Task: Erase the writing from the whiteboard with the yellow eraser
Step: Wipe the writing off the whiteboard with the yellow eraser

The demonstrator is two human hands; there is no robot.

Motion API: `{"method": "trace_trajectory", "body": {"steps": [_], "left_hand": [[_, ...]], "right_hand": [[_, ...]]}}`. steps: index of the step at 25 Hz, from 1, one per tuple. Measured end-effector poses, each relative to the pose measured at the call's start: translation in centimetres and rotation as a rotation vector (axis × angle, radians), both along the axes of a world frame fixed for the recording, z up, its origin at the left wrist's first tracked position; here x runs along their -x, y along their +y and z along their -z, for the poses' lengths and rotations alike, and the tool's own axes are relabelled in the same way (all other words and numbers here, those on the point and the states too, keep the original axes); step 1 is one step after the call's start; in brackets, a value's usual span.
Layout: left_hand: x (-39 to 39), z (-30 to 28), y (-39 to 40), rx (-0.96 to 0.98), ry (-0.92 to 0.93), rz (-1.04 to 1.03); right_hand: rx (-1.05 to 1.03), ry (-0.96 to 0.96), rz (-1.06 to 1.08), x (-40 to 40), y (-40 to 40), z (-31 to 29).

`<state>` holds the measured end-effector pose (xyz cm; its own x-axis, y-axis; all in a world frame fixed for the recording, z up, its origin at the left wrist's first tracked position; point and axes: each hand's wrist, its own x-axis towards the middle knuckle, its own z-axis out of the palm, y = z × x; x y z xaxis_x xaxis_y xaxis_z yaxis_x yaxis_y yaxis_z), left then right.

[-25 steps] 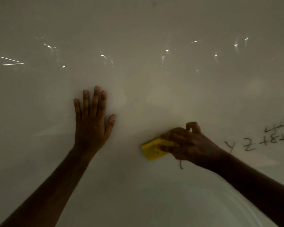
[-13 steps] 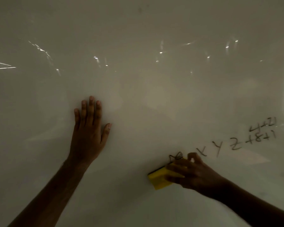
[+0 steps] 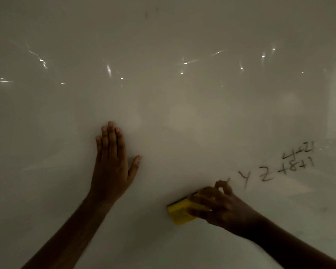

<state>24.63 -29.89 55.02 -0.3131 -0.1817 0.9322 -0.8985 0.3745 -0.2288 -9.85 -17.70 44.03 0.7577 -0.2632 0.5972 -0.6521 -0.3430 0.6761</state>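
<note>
Glossy whiteboard [image 3: 182,123]; right hand [image 3: 221,208] presses blocky yellow eraser [image 3: 179,212].

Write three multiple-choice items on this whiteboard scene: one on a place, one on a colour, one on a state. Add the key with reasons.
1. Where does the remaining writing lie relative to the eraser?
A. Up and right
B. Down and left
C. Directly below

2. What colour is the eraser?
A. Blue
B. Yellow
C. Red

3. How is the left hand?
A. Clenched in a fist
B. Holding a marker
C. Open, flat on the whiteboard

Key: A, the letters and numbers sit beyond the right hand; B, its block is yellow; C, its fingers lie extended.
</note>
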Motion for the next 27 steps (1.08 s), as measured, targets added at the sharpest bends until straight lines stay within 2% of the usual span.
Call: {"method": "trace_trajectory", "body": {"steps": [3,8,10,13,16,19,23,27], "left_hand": [[0.3,-0.1,0.1,0.003,-0.011,-0.020],[1.5,-0.6,0.3,0.021,-0.033,-0.018],[2.3,-1.2,0.3,0.040,-0.041,-0.008],[3.7,-2.1,0.4,0.067,-0.065,0.000],[5.0,-2.7,0.6,0.080,-0.067,0.008],[6.0,-3.2,0.9,0.089,-0.066,0.007],[7.1,-3.5,1.1,0.083,-0.057,0.012],[8.9,-4.2,1.4,0.104,-0.107,0.016]], "right_hand": [[-0.006,0.028,0.038,3.2,0.9,-0.4],[0.143,-0.222,0.060,3.8,0.8,-7.7],[0.156,-0.257,0.048,2.5,0.0,-8.4],[0.118,-0.179,-0.003,1.8,-0.5,-5.3],[0.009,-0.015,0.021,4.3,0.7,-1.2],[0.016,0.035,0.054,8.2,2.1,-1.0],[0.106,-0.099,0.081,11.0,2.8,-6.0],[0.171,-0.246,0.092,9.4,1.6,-8.8]]}}
